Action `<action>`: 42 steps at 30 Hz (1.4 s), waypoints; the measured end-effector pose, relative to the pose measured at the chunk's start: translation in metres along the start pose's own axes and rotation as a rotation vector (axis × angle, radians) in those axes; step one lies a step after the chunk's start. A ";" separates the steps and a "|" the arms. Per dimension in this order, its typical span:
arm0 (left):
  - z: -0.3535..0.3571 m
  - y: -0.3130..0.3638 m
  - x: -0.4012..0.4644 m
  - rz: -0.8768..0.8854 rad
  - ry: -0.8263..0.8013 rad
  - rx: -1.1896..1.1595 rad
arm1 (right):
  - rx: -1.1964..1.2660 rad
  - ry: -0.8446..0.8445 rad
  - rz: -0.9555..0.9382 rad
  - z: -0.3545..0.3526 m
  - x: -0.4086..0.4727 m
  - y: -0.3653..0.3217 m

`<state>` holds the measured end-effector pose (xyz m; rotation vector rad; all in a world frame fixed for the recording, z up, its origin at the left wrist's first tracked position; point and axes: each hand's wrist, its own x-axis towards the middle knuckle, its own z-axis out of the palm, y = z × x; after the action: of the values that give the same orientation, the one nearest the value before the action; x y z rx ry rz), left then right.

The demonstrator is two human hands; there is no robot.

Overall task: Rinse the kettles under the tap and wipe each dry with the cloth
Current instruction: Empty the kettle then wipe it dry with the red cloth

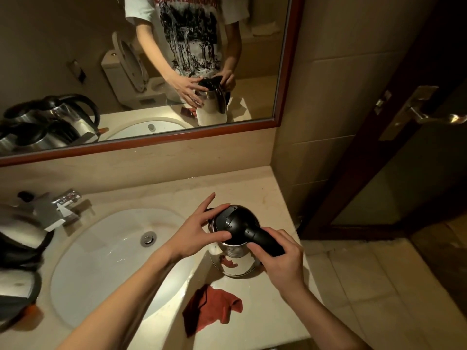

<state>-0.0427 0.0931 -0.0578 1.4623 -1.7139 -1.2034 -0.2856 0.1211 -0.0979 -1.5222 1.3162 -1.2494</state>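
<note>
Kettle (pixel 233 248) stood on the bench (pixel 255 195) between the hands, cloth (pixel 212 309) laid below them, sink (pixel 111 261) set leftward, more kettles (pixel 17 251) placed far left

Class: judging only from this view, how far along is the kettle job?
Done: cannot tell. In hand: one kettle stands right of the sink; the right hand grips its handle, the left hand touches its lid. The red cloth lies unused. Left: more kettles wait beside the tap.
</note>
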 end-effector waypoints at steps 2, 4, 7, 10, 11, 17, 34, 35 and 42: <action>0.001 0.001 -0.002 -0.012 0.002 0.023 | -0.013 0.024 -0.008 0.001 -0.003 -0.001; 0.004 0.004 -0.007 -0.019 0.029 0.023 | -0.024 0.040 -0.015 0.002 -0.010 0.002; 0.014 0.013 -0.021 -0.008 0.189 0.047 | -0.063 0.031 -0.026 0.002 -0.020 0.000; 0.028 0.011 -0.051 -0.017 0.403 -0.014 | -0.203 0.097 -0.158 0.000 -0.033 -0.011; 0.031 0.007 -0.063 -0.034 0.451 -0.046 | -0.224 0.123 -0.267 -0.001 -0.040 -0.015; 0.061 -0.038 -0.137 -0.215 0.540 0.077 | -0.207 -0.456 -0.069 0.019 -0.098 0.004; 0.098 -0.098 -0.160 -0.424 0.299 0.432 | -0.191 -0.479 0.465 0.039 -0.096 0.032; 0.094 -0.097 -0.161 -0.421 0.336 0.344 | -0.106 -0.463 0.491 0.036 -0.094 0.024; 0.073 -0.029 -0.168 -0.262 0.540 -0.184 | 0.177 -0.443 0.460 0.035 -0.065 -0.049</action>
<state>-0.0542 0.2746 -0.0947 1.7340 -1.0514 -0.9423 -0.2390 0.1923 -0.0728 -1.1911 1.1374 -0.6690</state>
